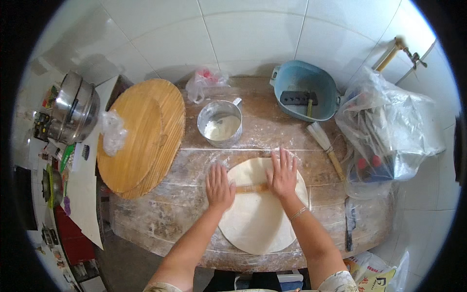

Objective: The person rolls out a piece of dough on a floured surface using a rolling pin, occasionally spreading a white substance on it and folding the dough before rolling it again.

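The left hand [220, 190] and right hand [282, 175] press flat, fingers extended, over a wooden rolling pin [250, 189]. Its middle shows between them; its ends are hard to make out. Beneath, the dough sheet [258, 221] is partly hidden.

Head-worn view (wide fisheye), down over the table [146, 214].

1. Yellow-and-white package [364, 272], below and to the right of the right grip [283, 177] — red printed characters on its pale part.
2. Same package, yellow part: bold dark printing, cut by the view's edge.
3. Thin plastic bag [197, 86], beyond the left grip [220, 189] — red patch, too blurred to tell whether it is lettering.
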